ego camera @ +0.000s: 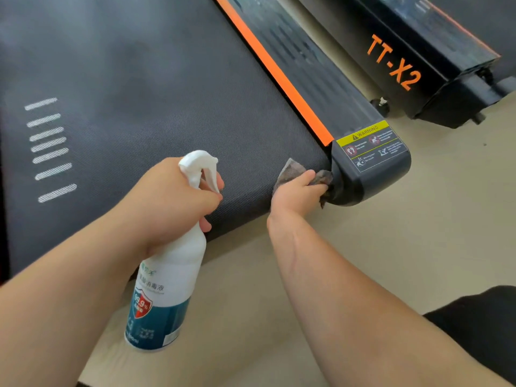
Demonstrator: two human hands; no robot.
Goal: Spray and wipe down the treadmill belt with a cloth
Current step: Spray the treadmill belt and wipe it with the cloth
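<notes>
Treadmill belt: near corner is being wiped with cloth clutched in right hand, spray bottle is being gripped by left hand; cloth snagging in the gap beside the end cap is arguably being risked.

Frame reads TT-X2, sticker WARNING, bottle perhaps 99.9%

Black machine marked TT-X2, upper right, on beige floor.

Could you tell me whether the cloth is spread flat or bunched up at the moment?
Bunched up: the right hand grips the cloth crumpled at the corner of the belt, with only one flap lying flat.
</notes>
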